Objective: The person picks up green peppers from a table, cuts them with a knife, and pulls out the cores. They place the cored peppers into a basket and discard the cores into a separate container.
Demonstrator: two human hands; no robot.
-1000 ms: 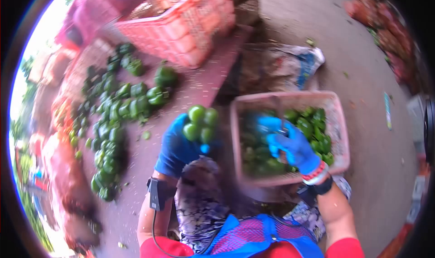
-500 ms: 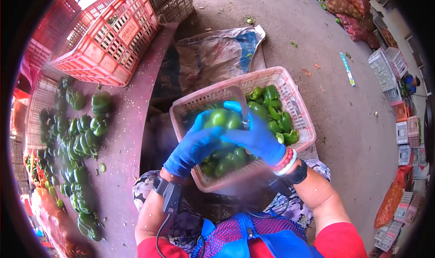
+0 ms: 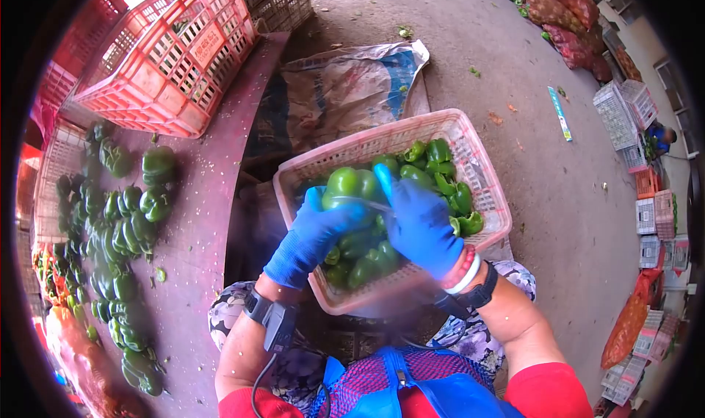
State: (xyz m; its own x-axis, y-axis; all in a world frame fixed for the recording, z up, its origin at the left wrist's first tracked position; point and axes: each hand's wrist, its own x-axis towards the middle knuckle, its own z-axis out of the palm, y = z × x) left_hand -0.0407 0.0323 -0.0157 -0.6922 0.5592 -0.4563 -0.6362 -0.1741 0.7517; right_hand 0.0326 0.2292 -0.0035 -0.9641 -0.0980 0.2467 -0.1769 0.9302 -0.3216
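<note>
Green pepper (image 3: 343,186) between gloved hands (image 3: 316,231) (image 3: 423,221)

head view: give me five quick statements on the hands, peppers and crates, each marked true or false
1. The left hand holds a green pepper. True.
2. The right hand is ungloved. False: it wears a blue glove.
3. The pink basket below the hands contains green peppers. True.
4. The big red crate stands on the wearer's right. False: it is up ahead on the left.
5. The loose peppers on the left are all yellow. False: they are green.
</note>
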